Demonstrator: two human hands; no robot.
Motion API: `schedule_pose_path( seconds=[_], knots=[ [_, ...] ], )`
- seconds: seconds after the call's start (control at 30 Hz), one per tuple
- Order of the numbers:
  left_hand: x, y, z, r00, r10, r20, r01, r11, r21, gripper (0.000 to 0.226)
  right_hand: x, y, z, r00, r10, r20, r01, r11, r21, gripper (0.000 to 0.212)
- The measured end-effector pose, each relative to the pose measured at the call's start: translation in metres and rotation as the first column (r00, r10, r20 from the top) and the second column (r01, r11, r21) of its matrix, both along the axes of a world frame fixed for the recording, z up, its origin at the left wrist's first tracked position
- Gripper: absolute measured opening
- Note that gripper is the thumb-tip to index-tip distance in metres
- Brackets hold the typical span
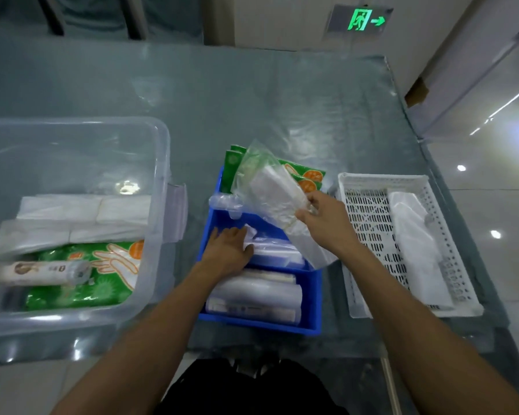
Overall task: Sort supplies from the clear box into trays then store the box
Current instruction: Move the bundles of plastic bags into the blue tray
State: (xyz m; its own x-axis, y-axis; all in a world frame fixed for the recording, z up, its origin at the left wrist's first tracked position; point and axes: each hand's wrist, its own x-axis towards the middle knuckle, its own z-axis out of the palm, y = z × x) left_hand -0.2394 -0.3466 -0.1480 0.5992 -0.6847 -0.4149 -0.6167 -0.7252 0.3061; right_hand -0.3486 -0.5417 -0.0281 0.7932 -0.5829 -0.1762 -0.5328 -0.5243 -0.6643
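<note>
The clear box (159,163) sits at the left and holds white tissue packs (81,217), a green glove pack (81,277) and a paper-wrapped roll (33,272). In the middle, the blue tray (312,298) carries clear plastic packets and rolls, with green packs (307,173) leaning over its far end. My right hand (327,220) is shut on a clear bag of white items (274,193), held tilted above the blue tray. Inside the tray, my left hand (229,250) lies flat, fingers pressing on a plastic packet (277,253). At the right stands a white perforated tray (369,223) with a white bag (417,244).
The table (252,100) is covered with a shiny plastic sheet. Its right edge runs close beside the white tray, with glossy floor beyond. A wall with a green exit sign (363,20) stands behind the table. Dark chair legs show at the far left.
</note>
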Motion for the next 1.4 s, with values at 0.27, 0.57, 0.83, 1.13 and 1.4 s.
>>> schedule_pose_path(
  seconds=[0.27, 0.57, 0.83, 1.13, 1.4],
  knots=[
    [0.004, -0.006, 0.008, 0.991, -0.134, -0.008, 0.134, 0.976, 0.170, 0.063, 0.008, -0.019, -0.009, 0.996, 0.093, -0.006, -0.092, 0.993, 0.073, 0.023],
    [0.005, -0.013, 0.017, 0.987, -0.077, -0.143, 0.096, 0.986, 0.135, 0.062, 0.023, -0.017, -0.014, 0.977, 0.202, 0.073, -0.208, 0.974, 0.088, 0.016],
    [0.007, -0.014, 0.013, 0.973, -0.105, -0.208, 0.133, 0.983, 0.124, 0.029, 0.043, -0.006, -0.028, 0.950, 0.269, 0.157, -0.283, 0.957, 0.071, 0.014],
    [0.001, -0.006, 0.012, 0.976, -0.114, -0.186, 0.119, 0.993, 0.019, 0.021, 0.044, 0.005, -0.058, 0.932, 0.314, 0.180, -0.330, 0.942, 0.065, 0.015],
    [-0.008, 0.003, 0.018, 0.987, -0.156, -0.023, 0.154, 0.985, -0.073, 0.019, 0.043, 0.006, -0.074, 0.925, 0.379, 0.025, -0.378, 0.925, -0.037, 0.016]
  ],
)
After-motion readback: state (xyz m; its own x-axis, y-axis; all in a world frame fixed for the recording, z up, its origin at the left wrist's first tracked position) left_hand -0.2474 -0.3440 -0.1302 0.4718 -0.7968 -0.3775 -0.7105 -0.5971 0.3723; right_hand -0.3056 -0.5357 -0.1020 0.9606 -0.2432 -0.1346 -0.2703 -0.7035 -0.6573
